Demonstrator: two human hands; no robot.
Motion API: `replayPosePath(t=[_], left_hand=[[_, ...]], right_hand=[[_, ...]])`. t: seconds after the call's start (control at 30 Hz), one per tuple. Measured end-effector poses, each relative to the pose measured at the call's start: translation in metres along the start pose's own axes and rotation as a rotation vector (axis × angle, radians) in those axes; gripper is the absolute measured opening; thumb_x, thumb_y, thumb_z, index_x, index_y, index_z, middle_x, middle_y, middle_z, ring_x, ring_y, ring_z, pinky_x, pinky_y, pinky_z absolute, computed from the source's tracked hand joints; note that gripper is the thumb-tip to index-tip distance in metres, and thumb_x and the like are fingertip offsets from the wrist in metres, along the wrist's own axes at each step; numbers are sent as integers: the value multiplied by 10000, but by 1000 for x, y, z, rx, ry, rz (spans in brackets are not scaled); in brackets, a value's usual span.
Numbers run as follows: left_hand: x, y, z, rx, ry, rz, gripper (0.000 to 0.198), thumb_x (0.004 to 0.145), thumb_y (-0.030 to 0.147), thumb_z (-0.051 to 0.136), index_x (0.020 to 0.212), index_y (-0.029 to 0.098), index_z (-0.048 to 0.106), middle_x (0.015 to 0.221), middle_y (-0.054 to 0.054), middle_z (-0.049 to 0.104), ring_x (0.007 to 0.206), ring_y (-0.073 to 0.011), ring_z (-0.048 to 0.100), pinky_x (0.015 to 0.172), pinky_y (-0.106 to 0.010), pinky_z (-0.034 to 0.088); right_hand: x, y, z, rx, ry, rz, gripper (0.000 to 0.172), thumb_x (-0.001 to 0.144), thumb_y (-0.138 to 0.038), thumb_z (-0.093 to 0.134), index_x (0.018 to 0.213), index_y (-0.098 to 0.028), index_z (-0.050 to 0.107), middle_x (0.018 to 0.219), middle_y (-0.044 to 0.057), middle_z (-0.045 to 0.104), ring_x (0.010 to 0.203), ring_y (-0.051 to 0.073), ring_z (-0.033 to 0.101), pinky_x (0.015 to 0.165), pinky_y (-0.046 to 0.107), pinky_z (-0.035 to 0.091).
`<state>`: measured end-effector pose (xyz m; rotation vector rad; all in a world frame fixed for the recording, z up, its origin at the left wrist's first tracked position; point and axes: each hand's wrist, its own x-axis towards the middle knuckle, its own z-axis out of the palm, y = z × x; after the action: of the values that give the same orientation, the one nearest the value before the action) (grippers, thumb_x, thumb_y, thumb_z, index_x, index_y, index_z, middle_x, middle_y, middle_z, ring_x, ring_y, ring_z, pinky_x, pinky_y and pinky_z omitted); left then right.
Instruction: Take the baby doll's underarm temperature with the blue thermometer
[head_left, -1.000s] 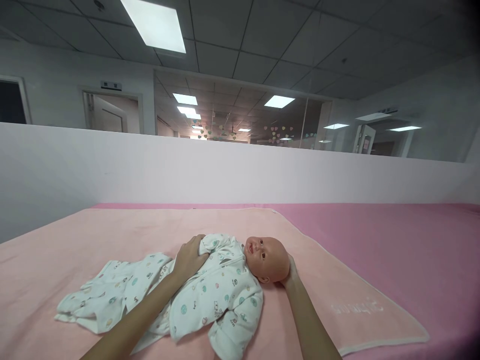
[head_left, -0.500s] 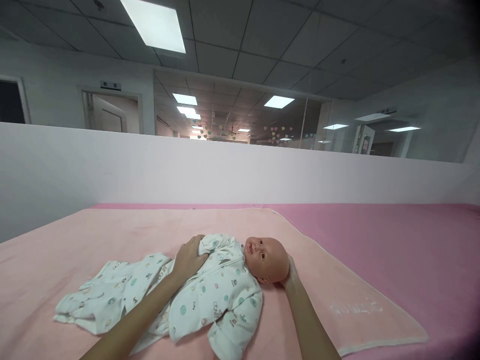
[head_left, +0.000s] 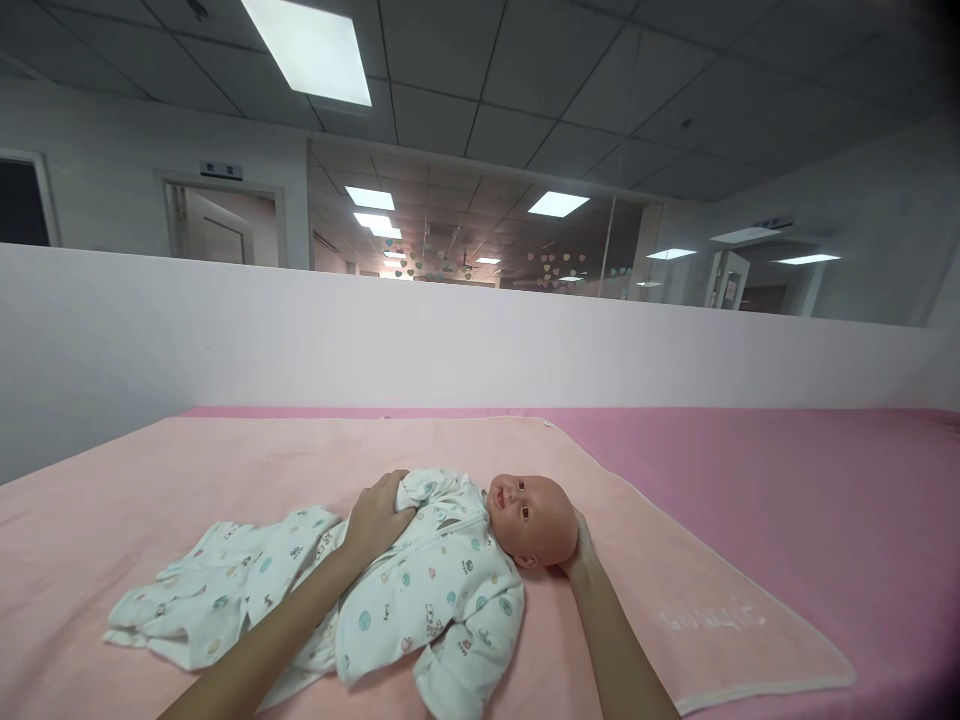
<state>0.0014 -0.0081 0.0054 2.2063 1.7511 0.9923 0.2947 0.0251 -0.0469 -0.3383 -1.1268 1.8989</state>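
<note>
A baby doll lies on its back with its bald head to the right, in a white jacket and trousers with small coloured prints. My left hand rests across its middle, thumb on the jacket front and fingers bent over the far side by the sleeve; the fingertips are hidden. Behind the crown of the doll's head, my right hand is cupped around it, most of its fingers out of sight under the head. The near sleeve hangs toward me on the blanket.
Beneath the doll is a peach blanket with pale edging and white lettering, spread over a pink sheet. A low white wall stands behind the bed, with glass panes above it. A doorway shows at the back left.
</note>
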Motion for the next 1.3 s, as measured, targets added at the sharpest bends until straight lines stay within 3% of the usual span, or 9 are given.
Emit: replayPosePath(t=[0.13,0.23,0.3,0.43,0.63,0.83,1.0,1.1,1.3], left_hand=[[1,1,0,26,-2,-13,393,703,288,456,1094,252,433,1094,-10,539,969,-184,497,804,-295,356],[1,1,0,35,-4,-16,396,704,289,457,1098,256,431,1100,-4,536,975,-179,496,810,-292,357],[1,1,0,33,-5,-17,392,702,290,456,1092,259,432,1091,-1,540,966,-181,499,803,-293,360],[1,0,0,26,1,-10,388,701,288,450,1088,266,429,1087,6,542,954,-184,502,789,-295,364],[1,-1,0,26,-7,-12,408,702,289,458,1106,245,429,1103,-17,535,975,-190,495,801,-293,359],[1,-1,1,24,11,1,387,695,280,461,1080,266,426,1084,14,541,960,-188,501,793,-296,353],[0,0,0,17,3,-6,392,692,271,460,1082,252,434,1092,-2,540,967,-190,498,799,-291,346],[0,1,-1,14,-1,-10,389,696,284,457,1083,251,434,1088,-3,541,967,-187,498,797,-285,344],[0,0,1,14,12,-9,379,694,289,455,1072,272,428,1081,17,540,955,-192,494,783,-294,348]], right_hand=[[-6,-6,9,-29,246,27,326,842,-196,267,856,-138,588,974,29,612,843,20,570,761,131,468],[-6,-8,14,-193,409,2,361,818,-220,253,843,-143,605,969,39,622,857,57,585,738,182,496],[-4,-7,16,-296,440,-15,381,809,-210,241,849,-137,612,982,39,623,891,66,579,745,194,496],[-5,-6,17,-234,301,9,342,808,-217,274,931,-156,587,1090,20,574,1014,44,514,843,174,449],[-12,-7,11,-97,359,24,313,800,-290,294,906,-177,565,1119,35,542,1015,68,509,871,208,440],[-5,-3,0,-96,357,50,297,801,-260,280,862,-176,558,1045,28,569,928,50,530,805,174,457],[1,0,5,-97,138,-9,285,811,-220,319,923,-149,571,1038,11,588,947,21,522,807,127,439],[3,0,10,-122,67,-49,298,819,-194,323,992,-140,561,1055,-5,588,966,-5,513,784,103,443],[-3,-5,24,-385,130,-109,323,778,-233,356,989,-165,591,1097,-6,584,980,5,523,754,115,449]])
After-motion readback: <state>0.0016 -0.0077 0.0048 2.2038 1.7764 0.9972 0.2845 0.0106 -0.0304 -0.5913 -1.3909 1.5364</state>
